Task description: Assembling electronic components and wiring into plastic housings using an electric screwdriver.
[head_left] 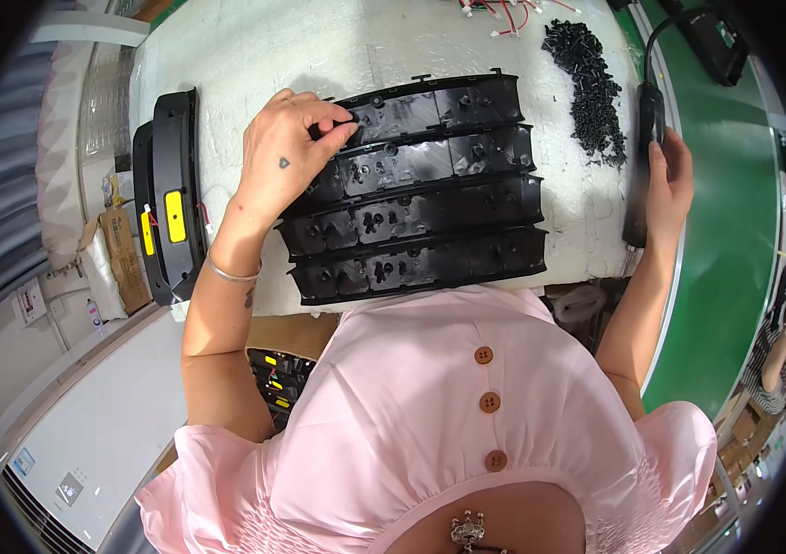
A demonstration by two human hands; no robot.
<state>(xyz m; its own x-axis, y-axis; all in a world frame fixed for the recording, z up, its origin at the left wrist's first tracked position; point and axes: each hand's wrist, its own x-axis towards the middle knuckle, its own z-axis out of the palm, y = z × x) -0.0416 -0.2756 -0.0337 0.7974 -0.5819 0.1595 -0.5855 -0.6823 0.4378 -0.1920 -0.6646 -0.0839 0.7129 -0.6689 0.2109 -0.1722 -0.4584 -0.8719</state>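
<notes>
Several long black plastic housings lie side by side, inner faces up, on the white padded table. My left hand rests on the left end of the far housings, thumb and forefinger pinched on a small dark part that I cannot make out. My right hand lies at the table's right edge, its fingers on a black electric screwdriver with a cable running off at the top.
A heap of small black screws lies at the far right of the table. Red and white wire leads lie at the far edge. Two finished black housings with yellow labels stand at the left edge; more sit in a box below. Another person is at the right.
</notes>
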